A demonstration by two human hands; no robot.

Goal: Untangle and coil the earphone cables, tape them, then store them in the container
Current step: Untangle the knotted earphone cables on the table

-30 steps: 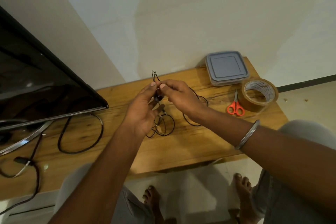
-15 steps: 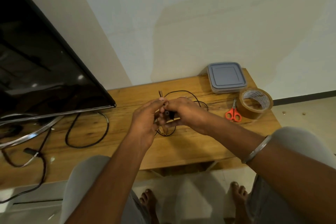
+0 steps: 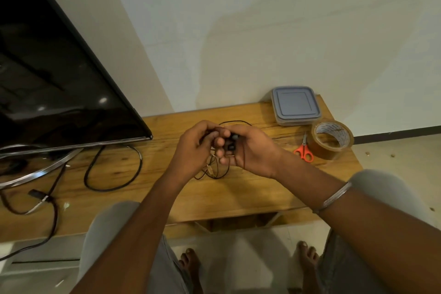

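your two hands met above the middle of the pale wooden worktop (image 3: pixel 238 196), both closed on the thin black earphone cable (image 3: pixel 235 121). your left hand (image 3: pixel 193 148) had its fingers curled round a bunch of the cable. your right hand (image 3: pixel 253 150) gripped it too, with the dark earbuds (image 3: pixel 232 142) showing between thumb and fingers and one strand running down across the hand. a loop of the cable arched out past the hands over the wood, and more loops hung beneath them toward the worktop; whether they touched it could not be told.

the square clear plastic container with the grey lid (image 3: pixel 295 105) stood closed at the far right corner of the worktop, by the wall. nearer you lay the roll of brown packing tape (image 3: pixel 330 148), hole upward, with the small orange-handled scissors (image 3: pixel 303 150) just beside it on its left.

on your left stood a black flat screen (image 3: pixel 47 79), a thick black power lead (image 3: pixel 114 174) looped on the wood below it. a thin metal bangle (image 3: pixel 336 197) sat on your right forearm.
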